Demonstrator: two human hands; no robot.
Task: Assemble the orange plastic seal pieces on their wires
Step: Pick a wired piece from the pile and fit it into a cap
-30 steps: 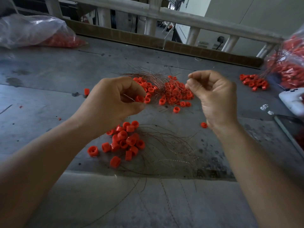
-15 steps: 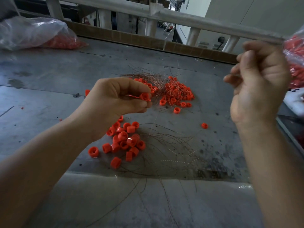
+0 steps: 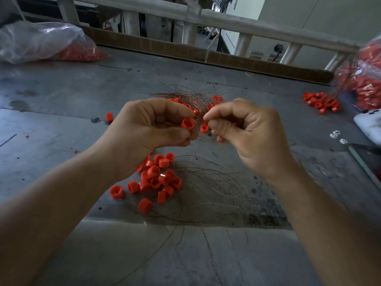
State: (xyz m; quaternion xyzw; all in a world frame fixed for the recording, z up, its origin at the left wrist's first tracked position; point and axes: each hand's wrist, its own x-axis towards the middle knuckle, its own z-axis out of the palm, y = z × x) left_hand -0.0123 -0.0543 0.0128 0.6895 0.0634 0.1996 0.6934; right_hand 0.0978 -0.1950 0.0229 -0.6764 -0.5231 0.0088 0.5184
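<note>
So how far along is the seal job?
Done, it looks: wired seals heaped beyond the hands. In hand: left hand holds one seal, right hand pinches its wire. Left: a pile of loose seals and bare wires.

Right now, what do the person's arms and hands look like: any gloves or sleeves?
No gloves, no sleeves in view. The left hand and right hand are bare, without rings; the left forearm and right forearm are bare too, no watch or wristband.

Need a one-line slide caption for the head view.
Left hand holds an orange seal piece with a wire; right hand pinches in beside it, above loose pieces on the table.
</note>
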